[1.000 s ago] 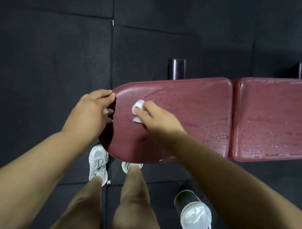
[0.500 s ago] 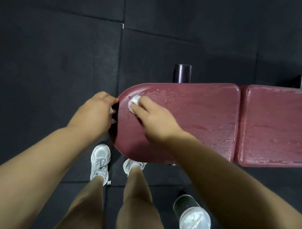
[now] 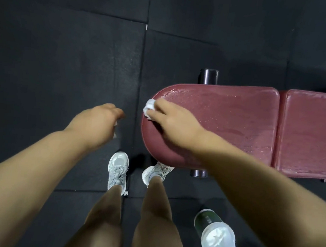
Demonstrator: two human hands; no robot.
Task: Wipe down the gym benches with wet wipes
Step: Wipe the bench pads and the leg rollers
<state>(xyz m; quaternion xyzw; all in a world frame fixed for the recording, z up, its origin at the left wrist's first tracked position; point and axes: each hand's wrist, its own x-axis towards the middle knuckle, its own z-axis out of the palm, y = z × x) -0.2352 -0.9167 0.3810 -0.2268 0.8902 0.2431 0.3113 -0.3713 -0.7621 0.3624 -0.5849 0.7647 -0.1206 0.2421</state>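
Down at 5 o'clock in the view, a wipes canister (image 3: 215, 238) is stood on the dark floor mats (image 3: 65, 67), with white wipes seen through its top. Both forearms are stretched forward from the bottom corners. The left hand (image 3: 98, 122) is held palm-down over the mat, at 9 o'clock from the bench end and clear of it, fingers loosely curled under. Little white bits are glimpsed at its edge, but whether anything is held can't be told. The right hand (image 3: 174, 122) is laid on the rounded end of the maroon bench (image 3: 227, 118). A balled-up wet wipe (image 3: 150, 105) is pinched in its fingertips and pressed on the pad's rim at about 10 o'clock. The pad is seen wet and shiny. A dark frame tube (image 3: 208, 76) is poking out at 12 o'clock.
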